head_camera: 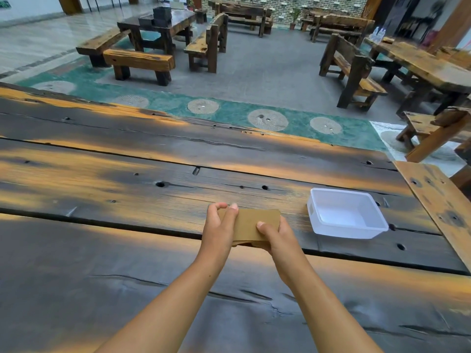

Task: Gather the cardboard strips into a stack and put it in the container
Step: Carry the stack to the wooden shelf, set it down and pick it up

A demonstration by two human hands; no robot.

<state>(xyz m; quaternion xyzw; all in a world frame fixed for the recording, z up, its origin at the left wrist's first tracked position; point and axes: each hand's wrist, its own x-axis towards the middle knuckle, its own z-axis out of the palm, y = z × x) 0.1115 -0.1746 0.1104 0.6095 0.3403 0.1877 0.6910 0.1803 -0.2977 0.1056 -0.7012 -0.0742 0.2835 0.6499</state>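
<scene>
Both grips are closed on the stack [251, 225]: our left hand [219, 225] pinches its left end, our right hand [274, 236] clamps the right edge, thumb on top. We hold it just above the desk [127, 174], left of the empty container [382, 226]. Gathering looks finished; next we carry the stack right and lower it in flat.
</scene>
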